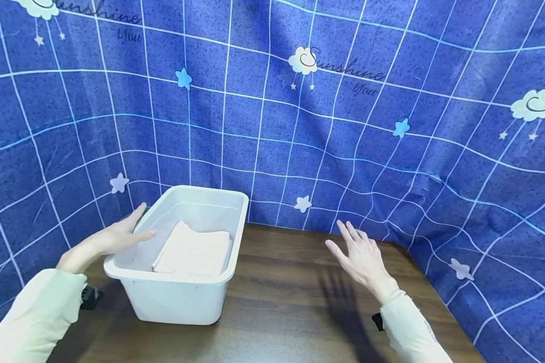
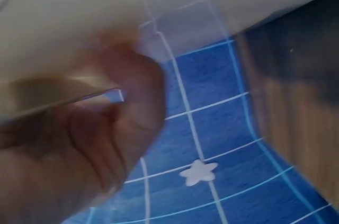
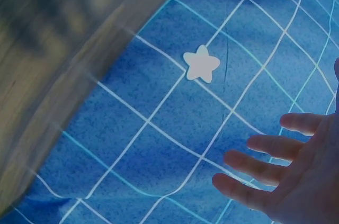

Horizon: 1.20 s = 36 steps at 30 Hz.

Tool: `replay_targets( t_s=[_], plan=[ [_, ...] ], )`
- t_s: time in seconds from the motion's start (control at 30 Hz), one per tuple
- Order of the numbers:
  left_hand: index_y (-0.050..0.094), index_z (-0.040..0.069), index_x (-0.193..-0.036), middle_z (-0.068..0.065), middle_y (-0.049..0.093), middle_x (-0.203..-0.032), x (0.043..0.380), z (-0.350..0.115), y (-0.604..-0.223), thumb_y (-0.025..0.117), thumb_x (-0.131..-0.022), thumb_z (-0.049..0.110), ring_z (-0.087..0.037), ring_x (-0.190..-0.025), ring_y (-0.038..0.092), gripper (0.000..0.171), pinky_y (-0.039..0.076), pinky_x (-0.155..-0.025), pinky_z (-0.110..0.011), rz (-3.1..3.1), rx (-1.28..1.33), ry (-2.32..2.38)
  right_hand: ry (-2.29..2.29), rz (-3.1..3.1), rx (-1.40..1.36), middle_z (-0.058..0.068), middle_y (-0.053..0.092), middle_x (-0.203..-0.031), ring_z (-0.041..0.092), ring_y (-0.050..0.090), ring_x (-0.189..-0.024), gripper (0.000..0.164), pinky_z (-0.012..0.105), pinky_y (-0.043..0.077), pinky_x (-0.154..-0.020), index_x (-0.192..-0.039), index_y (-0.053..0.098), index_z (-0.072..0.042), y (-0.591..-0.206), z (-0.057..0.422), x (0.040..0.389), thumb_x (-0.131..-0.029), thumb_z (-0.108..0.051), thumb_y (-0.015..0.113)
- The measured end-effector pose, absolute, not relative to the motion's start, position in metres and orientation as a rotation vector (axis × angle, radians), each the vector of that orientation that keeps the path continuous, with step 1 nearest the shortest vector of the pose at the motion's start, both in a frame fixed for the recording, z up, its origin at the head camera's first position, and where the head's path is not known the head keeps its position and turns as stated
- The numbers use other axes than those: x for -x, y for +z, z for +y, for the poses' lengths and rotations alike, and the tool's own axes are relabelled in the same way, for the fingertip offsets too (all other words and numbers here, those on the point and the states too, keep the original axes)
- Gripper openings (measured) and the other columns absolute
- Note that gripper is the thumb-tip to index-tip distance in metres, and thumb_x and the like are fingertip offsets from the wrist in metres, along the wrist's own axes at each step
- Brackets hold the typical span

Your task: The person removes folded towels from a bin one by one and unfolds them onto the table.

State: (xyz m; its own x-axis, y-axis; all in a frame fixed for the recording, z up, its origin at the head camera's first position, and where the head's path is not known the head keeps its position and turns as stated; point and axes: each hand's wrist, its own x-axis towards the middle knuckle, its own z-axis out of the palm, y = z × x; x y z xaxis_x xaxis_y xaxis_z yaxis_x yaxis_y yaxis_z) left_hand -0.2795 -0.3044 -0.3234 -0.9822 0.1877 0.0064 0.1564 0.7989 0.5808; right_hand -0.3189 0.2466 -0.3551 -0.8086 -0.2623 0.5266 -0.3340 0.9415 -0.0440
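Observation:
A white plastic tub (image 1: 177, 297) stands on the left of the brown wood-grain table. Inside it lies a folded pale cloth (image 1: 195, 251), one corner raised against the far wall. My left hand (image 1: 111, 238) is at the tub's left rim, fingers extended along the outside, thumb reaching over the inside. The left wrist view is blurred and shows the bent thumb (image 2: 140, 89) close to the tub's pale wall. Well to the right of the tub, my right hand (image 1: 361, 257) hovers above the table, fingers spread, holding nothing; its shadow falls on the wood.
A blue curtain (image 1: 263, 116) with white grid lines, stars and clouds hangs behind and on both sides. The wooden table (image 1: 281, 302) meets it along the back and right edges. Dark wrist devices (image 1: 91, 297) show beneath the pale sleeves.

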Motion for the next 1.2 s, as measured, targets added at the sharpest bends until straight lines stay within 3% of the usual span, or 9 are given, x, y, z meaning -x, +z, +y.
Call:
replay_targets(
  t_s=[0.2,0.3,0.6,0.83,0.97,1.0,1.1,1.2],
  plan=[
    [0.012,-0.008,-0.15,-0.042,0.023,-0.146,0.284,-0.304,-0.335,0.046,-0.1,0.022,-0.061,-0.131,0.028,0.068,0.029,-0.104,-0.069,3.087,-0.321,0.928,0.199,-2.582,-0.44,0.016,0.045,-0.149,0.038,0.051,-0.125,0.07,0.057,0.042,-0.095,-0.148,0.04,-0.017,-0.354,0.23,0.324,-0.094,-0.062,0.042],
    [0.019,-0.008,-0.149,-0.041,0.03,-0.143,0.286,-0.303,-0.337,0.044,-0.097,0.014,-0.059,-0.129,0.035,0.061,0.034,-0.102,-0.066,3.152,-0.296,0.878,0.216,-2.6,-0.458,0.014,0.045,-0.149,0.038,0.051,-0.124,0.071,0.057,0.044,-0.094,-0.148,0.04,-0.019,-0.35,0.216,0.326,-0.093,-0.064,0.04],
    [0.019,-0.005,-0.15,-0.039,0.029,-0.146,0.29,-0.301,-0.339,0.042,-0.094,0.012,-0.058,-0.127,0.038,0.063,0.038,-0.099,-0.066,3.119,-0.216,0.908,0.436,-2.77,-0.581,0.007,0.054,-0.142,0.033,0.058,-0.123,0.076,0.054,0.05,-0.09,-0.149,0.037,-0.027,-0.305,0.135,0.331,-0.09,-0.074,0.027],
    [0.019,-0.006,-0.15,-0.038,0.029,-0.146,0.292,-0.3,-0.34,0.04,-0.094,0.01,-0.058,-0.127,0.038,0.062,0.036,-0.101,-0.067,3.117,-0.204,0.903,0.64,-2.834,-0.827,0.01,0.07,-0.114,0.024,0.068,-0.1,0.076,0.044,0.053,-0.09,-0.148,0.039,-0.016,-0.252,0.051,0.339,-0.094,-0.069,0.028],
    [0.02,-0.006,-0.149,-0.039,0.032,-0.144,0.29,-0.298,-0.338,0.04,-0.093,0.009,-0.058,-0.125,0.042,0.062,0.038,-0.099,-0.066,3.13,-0.191,0.888,0.693,-2.866,-0.874,0.007,0.058,-0.138,0.025,0.059,-0.123,0.081,0.046,0.047,-0.1,-0.147,0.04,-0.016,-0.231,0.004,0.345,-0.092,-0.072,0.024],
    [0.021,-0.006,-0.149,-0.039,0.033,-0.143,0.29,-0.298,-0.337,0.041,-0.093,0.008,-0.058,-0.124,0.043,0.062,0.039,-0.098,-0.065,3.137,-0.189,0.882,0.707,-2.887,-0.878,0.007,0.057,-0.139,0.025,0.059,-0.121,0.081,0.045,0.048,-0.1,-0.148,0.039,-0.017,-0.228,-0.008,0.347,-0.092,-0.073,0.023],
    [0.023,-0.006,-0.148,-0.041,0.036,-0.14,0.288,-0.297,-0.336,0.043,-0.092,0.008,-0.058,-0.121,0.046,0.061,0.044,-0.095,-0.063,3.165,-0.205,0.862,0.75,-2.948,-0.88,0.008,0.062,-0.131,0.024,0.068,-0.096,0.081,0.04,0.054,-0.085,-0.149,0.037,-0.018,-0.221,-0.04,0.349,-0.091,-0.073,0.023],
    [0.024,-0.006,-0.148,-0.042,0.037,-0.138,0.286,-0.298,-0.334,0.044,-0.092,0.009,-0.058,-0.118,0.048,0.061,0.046,-0.092,-0.062,3.177,-0.212,0.852,0.72,-2.986,-0.86,0.009,0.065,-0.122,0.019,0.063,-0.065,0.079,0.032,0.054,-0.062,-0.148,0.038,-0.017,-0.223,-0.071,0.349,-0.092,-0.072,0.026]
  ],
)
